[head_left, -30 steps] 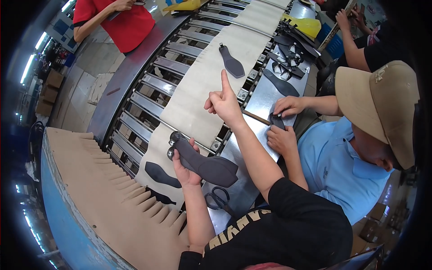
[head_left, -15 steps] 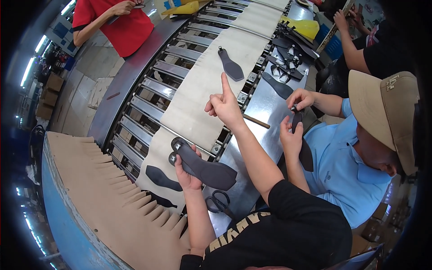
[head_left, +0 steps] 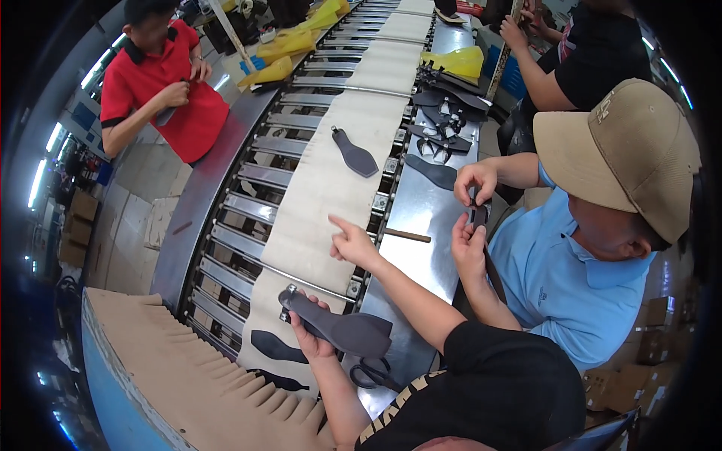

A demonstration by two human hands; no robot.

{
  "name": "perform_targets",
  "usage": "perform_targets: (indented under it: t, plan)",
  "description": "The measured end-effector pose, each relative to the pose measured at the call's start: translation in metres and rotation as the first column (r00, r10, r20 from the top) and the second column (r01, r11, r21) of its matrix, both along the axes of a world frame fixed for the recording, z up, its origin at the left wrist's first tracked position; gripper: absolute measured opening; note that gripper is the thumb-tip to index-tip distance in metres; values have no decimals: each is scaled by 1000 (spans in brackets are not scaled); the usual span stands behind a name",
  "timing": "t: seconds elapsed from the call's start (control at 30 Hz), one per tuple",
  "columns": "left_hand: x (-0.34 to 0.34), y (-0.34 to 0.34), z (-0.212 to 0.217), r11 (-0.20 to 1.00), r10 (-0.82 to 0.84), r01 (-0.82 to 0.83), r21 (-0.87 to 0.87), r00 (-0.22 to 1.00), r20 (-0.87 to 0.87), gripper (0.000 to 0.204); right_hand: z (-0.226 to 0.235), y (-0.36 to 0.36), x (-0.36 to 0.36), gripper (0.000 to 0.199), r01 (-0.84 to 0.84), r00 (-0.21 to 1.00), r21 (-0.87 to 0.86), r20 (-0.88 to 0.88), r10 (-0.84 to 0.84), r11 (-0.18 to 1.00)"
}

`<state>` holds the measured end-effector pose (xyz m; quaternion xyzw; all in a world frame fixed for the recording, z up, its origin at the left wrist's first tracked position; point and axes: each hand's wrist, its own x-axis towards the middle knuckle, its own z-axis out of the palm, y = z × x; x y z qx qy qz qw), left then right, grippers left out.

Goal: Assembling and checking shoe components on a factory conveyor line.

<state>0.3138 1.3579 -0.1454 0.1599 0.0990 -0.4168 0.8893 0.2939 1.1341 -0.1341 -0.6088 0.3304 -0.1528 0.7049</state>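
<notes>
My left hand (head_left: 310, 340) is wrapped round a small stack of dark grey shoe insoles (head_left: 350, 331), with rounded fittings at the narrow end. My right hand (head_left: 352, 244) is empty, its index finger stretched out above the pale conveyor belt and the other fingers curled. Farther along the belt lies a single dark insole (head_left: 355, 156) with a small loop at its narrow end. Two more dark pieces, an insole (head_left: 277, 346) and a partly hidden one (head_left: 280, 379), lie on the near end of the belt. Black-handled scissors (head_left: 374, 373) rest beside my left forearm.
A co-worker in light blue (head_left: 568, 263) sits at the right, handling a small dark piece. Dark strapped parts (head_left: 444, 124) pile on the metal side table (head_left: 421, 263), near a brown stick (head_left: 408, 235). Brown fringed sheeting (head_left: 173, 368) lies left. A person in red (head_left: 184, 113) stands opposite.
My right hand has drawn back toward me, away from the single insole, index finger still out. The left hand still holds its stack, now tilted slightly differently. The view has shifted.
</notes>
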Motion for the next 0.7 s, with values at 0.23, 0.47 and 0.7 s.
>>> perform_targets:
  t: [0.23,0.47,0.7]
  plan:
    - [4,3,9,999,-17,16,-47,1000,-23,55,-101,30,-53,22,74,958,-690,-151,-244,720]
    - [5,12,2,988,-51,43,-147,997,-50,51,-107,35,-56,11,31,980,-845,-79,-182,534]
    - [11,24,-5,977,-87,76,-199,995,-46,48,-116,38,-60,12,-10,975,-862,-122,-188,506]
